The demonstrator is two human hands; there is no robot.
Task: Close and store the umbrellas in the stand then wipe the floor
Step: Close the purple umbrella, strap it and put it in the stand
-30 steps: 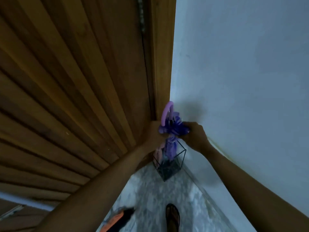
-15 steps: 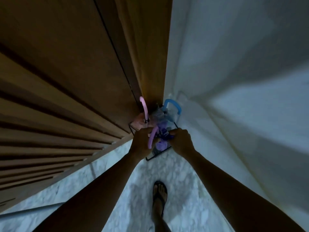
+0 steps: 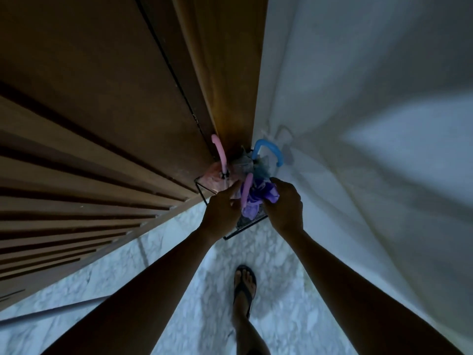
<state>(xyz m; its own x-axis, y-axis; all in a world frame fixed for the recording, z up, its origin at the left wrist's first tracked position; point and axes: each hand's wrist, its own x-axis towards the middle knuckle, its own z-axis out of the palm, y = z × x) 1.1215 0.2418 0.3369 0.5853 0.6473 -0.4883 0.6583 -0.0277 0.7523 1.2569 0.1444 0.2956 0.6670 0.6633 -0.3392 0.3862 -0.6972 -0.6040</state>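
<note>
A black wire umbrella stand (image 3: 231, 234) sits in the corner between the wooden door and the white wall. Inside it stand a pink umbrella with a pink handle (image 3: 220, 152) and a blue-handled umbrella (image 3: 268, 147). A folded purple umbrella (image 3: 258, 198) with a lilac handle is at the front of the stand. My left hand (image 3: 221, 210) holds it near the handle. My right hand (image 3: 285, 203) grips its purple fabric. The bottom of the stand is hidden by the umbrellas and my hands.
A slatted wooden door (image 3: 102, 149) fills the left. The white wall (image 3: 371, 124) runs along the right. Marble floor (image 3: 199, 290) lies below, with my sandalled foot (image 3: 244, 283) on it. A pale pole (image 3: 51, 312) lies at lower left.
The purple umbrella has gone from held above the stand down into it, with both hands following. Since half a second ago my hands have barely shifted.
</note>
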